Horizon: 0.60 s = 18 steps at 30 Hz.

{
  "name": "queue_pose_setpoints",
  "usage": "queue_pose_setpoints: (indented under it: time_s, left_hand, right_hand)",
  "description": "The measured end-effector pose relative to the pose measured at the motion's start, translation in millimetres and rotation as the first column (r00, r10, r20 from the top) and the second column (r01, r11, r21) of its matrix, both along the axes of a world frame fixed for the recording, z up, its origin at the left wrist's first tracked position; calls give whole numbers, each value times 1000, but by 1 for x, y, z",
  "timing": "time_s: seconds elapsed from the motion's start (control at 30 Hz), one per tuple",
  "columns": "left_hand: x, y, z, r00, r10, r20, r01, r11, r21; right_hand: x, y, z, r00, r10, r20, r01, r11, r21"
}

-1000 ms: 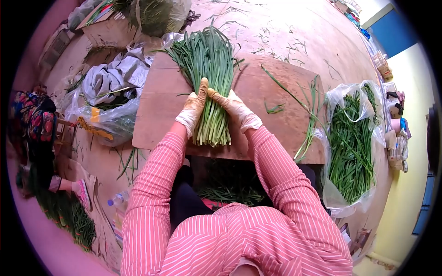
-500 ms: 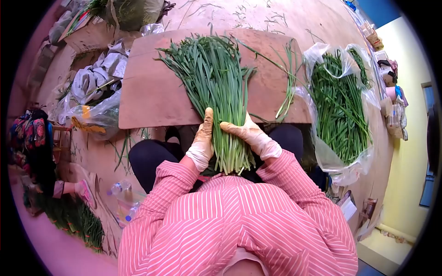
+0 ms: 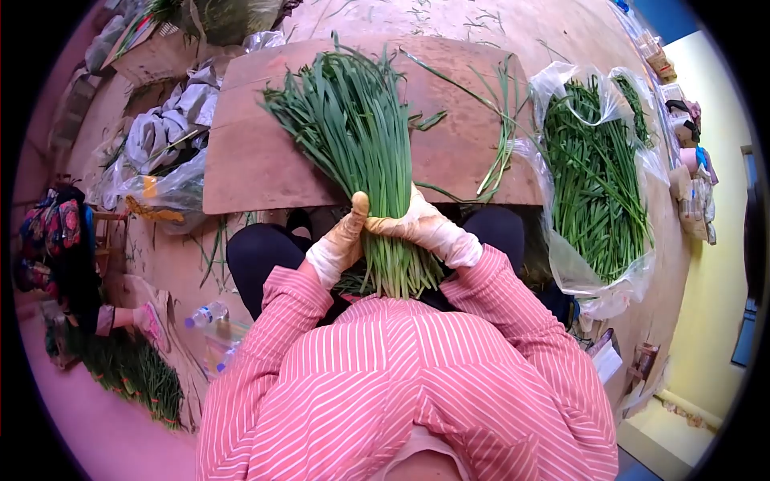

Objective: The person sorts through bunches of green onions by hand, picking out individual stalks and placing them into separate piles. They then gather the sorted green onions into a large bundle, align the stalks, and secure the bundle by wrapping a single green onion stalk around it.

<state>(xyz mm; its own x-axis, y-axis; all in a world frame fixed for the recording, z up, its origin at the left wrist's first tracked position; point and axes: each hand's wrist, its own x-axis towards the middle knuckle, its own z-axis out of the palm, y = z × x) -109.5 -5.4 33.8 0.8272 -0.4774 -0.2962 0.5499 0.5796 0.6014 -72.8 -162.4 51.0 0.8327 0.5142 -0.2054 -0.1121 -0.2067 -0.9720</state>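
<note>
A thick bunch of garlic chives [image 3: 357, 132] lies with its leafy tops over the brown board [image 3: 265, 160] and its pale stem ends toward my body. My left hand [image 3: 343, 236], in a stained whitish glove, grips the bunch from the left with the thumb up along it. From the right, my gloved right hand [image 3: 425, 226] wraps round the stems, its thumb lying across the front. The fingers beneath the bunch are hidden. A few loose chive stalks [image 3: 501, 152] lie on the board's right part.
A clear plastic bag [image 3: 561, 272] full of chives stands right of the board. Plastic bags [image 3: 160, 144] lie at the left. A bottle [image 3: 207, 314] is on the floor, and tied bunches [image 3: 136, 381] lie near another person's pink shoe [image 3: 151, 325].
My right hand has closed further round the stems, and its thumb now crosses the bunch. The leaves are gathered narrower and lean left; a short leaf piece lies apart on the board.
</note>
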Motion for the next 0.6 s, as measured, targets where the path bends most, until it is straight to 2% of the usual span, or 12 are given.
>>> queue_pose_setpoints:
  time_s: [0.07,0.13,0.2,0.27,0.33,0.4,0.43,0.47,0.5,0.53,0.57,0.6]
  left_hand:
    - [3,7,5,998,16,63,-17,1000,5]
    - [12,16,12,986,-28,163,19,998,57]
    - [27,16,24,990,30,135,-51,987,154]
    - [43,18,32,984,56,170,-93,971,222]
    - [58,19,46,970,94,224,-146,963,229]
    - [75,24,54,922,103,374,-230,921,314]
    - [79,32,67,940,-63,336,-76,919,386]
    - [88,37,58,938,-62,340,-80,918,388]
    - [99,42,37,625,-244,742,-626,411,663]
    - [110,46,15,282,-658,698,-959,-166,231]
    - [120,49,5,209,-946,248,-786,-313,-532]
    - [127,53,5,208,-947,247,-784,-312,-536]
  right_hand:
    - [0,4,9,991,-33,-132,72,950,304]
    - [7,8,10,992,-56,-113,86,955,283]
    - [19,13,5,997,-69,-38,77,945,318]
    - [36,17,-4,993,-115,35,103,966,236]
    - [47,24,18,928,-191,321,144,976,164]
    - [62,25,39,971,-196,138,147,942,303]
    - [68,26,50,966,-197,171,130,933,336]
    - [75,26,55,958,-199,205,112,923,369]
    - [87,23,55,938,-146,313,59,961,269]
    - [97,18,54,908,-82,412,16,987,161]
    - [97,14,59,987,-61,150,36,986,165]
    - [102,15,61,986,-62,154,35,985,168]
